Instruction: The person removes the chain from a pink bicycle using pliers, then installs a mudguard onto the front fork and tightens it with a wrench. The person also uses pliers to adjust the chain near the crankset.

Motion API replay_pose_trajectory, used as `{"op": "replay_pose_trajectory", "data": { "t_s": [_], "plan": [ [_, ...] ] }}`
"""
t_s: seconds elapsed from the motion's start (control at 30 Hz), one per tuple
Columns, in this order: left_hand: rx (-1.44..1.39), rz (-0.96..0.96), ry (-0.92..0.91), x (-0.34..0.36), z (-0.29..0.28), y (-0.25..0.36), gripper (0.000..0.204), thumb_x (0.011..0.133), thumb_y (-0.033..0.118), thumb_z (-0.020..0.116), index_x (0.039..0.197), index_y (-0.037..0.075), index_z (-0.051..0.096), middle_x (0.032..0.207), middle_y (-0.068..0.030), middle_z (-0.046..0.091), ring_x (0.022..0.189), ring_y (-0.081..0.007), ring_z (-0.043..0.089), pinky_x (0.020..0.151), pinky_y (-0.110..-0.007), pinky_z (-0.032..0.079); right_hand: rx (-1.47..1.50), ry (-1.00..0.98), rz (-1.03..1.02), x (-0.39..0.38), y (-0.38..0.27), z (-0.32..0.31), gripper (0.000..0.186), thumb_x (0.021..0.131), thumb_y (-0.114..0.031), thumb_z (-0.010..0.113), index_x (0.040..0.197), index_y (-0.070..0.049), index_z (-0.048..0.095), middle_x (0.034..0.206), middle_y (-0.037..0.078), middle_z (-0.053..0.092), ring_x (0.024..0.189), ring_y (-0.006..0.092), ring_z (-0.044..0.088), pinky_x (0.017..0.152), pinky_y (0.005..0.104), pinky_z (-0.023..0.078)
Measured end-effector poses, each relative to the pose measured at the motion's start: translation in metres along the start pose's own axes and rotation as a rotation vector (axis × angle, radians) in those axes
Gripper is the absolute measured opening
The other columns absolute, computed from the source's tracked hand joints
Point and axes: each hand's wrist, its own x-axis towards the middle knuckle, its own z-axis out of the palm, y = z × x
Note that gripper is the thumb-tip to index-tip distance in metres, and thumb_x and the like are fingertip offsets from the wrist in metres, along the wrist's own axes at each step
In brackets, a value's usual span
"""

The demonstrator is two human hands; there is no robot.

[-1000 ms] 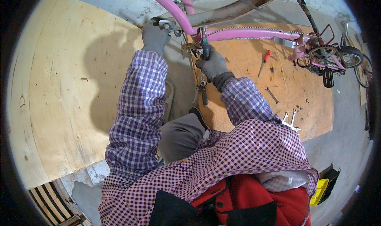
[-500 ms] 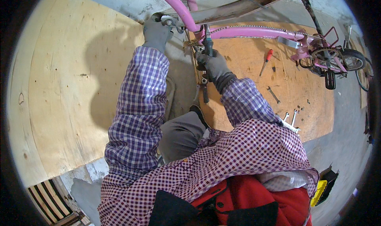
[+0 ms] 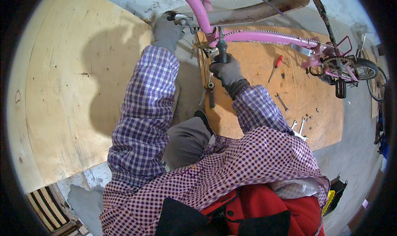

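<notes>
My left hand [image 3: 166, 32], in a grey glove, is closed at the left end of a long, curved, rusty mudguard [image 3: 256, 13]. A silver metal part [image 3: 182, 17] shows at its fingers; what it grips is mostly hidden. My right hand [image 3: 228, 70], gloved too, is wrapped round the lower end of a tool with a dark grip and metal shaft [image 3: 222, 49]. The shaft points up to the joint of the pink bicycle frame [image 3: 264, 34], whose tip contact I cannot make out. Just below lies a ratchet wrench [image 3: 211, 87].
On the brown board [image 3: 252, 111] lie a red-handled screwdriver [image 3: 276, 68], a small spanner [image 3: 282, 102], several more spanners [image 3: 300, 128] and small loose parts. A pale plywood sheet [image 3: 62, 91] spans the left. The bicycle's wheel [image 3: 366, 66] and pedal [image 3: 340, 88] are at right.
The view has shifted a little, so the bicycle appears slightly farther right. My right hand sits a little lower on the tool's grip. My left hand keeps its place by the mudguard's end.
</notes>
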Motion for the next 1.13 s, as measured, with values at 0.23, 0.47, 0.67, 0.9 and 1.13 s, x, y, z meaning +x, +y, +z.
{"op": "replay_pose_trajectory", "data": {
  "t_s": [0.23,0.47,0.67,0.9,1.13],
  "plan": [
    [-0.300,-0.249,-0.025,-0.018,-0.013,0.027,0.027,0.090,0.009,0.063,0.116,0.006,0.067,0.100,-0.0109,0.075,0.088,-0.0243,0.071,0.081,-0.035,0.057,0.123,-0.038,-0.039,-0.003,0.002,0.005,0.034,0.078,-0.008,0.076,0.107,-0.002,0.061,0.081,0.005,0.060,0.067,0.0176,0.060,0.057,0.0347,0.055],
    [-0.222,-0.193,-0.007,-0.026,-0.028,0.051,0.030,0.088,0.007,0.063,0.118,0.006,0.067,0.102,-0.0105,0.074,0.087,-0.0243,0.071,0.080,-0.036,0.057,0.163,-0.070,0.074,-0.009,-0.008,0.001,0.040,0.072,-0.010,0.081,0.105,0.002,0.061,0.085,0.011,0.065,0.071,0.0215,0.063,0.064,0.0356,0.053],
    [-0.293,-0.308,-0.022,-0.026,-0.030,0.052,0.031,0.088,0.008,0.066,0.119,0.005,0.067,0.101,-0.0104,0.074,0.084,-0.0234,0.070,0.078,-0.034,0.058,0.095,-0.047,0.078,-0.010,-0.012,0.001,0.038,0.072,-0.008,0.080,0.104,0.001,0.061,0.083,0.011,0.065,0.072,0.0200,0.062,0.063,0.0366,0.051],
    [-0.256,-0.232,0.016,-0.029,-0.029,0.049,0.028,0.088,0.008,0.065,0.116,0.005,0.068,0.101,-0.0108,0.075,0.087,-0.0234,0.071,0.078,-0.034,0.058,0.198,-0.097,0.124,-0.016,-0.021,-0.002,0.029,0.074,-0.011,0.079,0.094,0.000,0.061,0.075,0.008,0.061,0.063,0.0210,0.059,0.057,0.0374,0.048],
    [0.081,-0.155,-0.084,0.001,0.004,0.001,0.046,0.088,0.021,0.070,0.132,0.011,0.059,0.108,-0.0113,0.075,0.101,-0.0247,0.070,0.095,-0.035,0.052,0.303,-0.171,0.204,-0.025,-0.034,-0.004,0.028,0.082,-0.010,0.074,0.104,-0.001,0.060,0.069,0.008,0.056,0.051,0.0223,0.056,0.042,0.0394,0.044]
  ]
}}
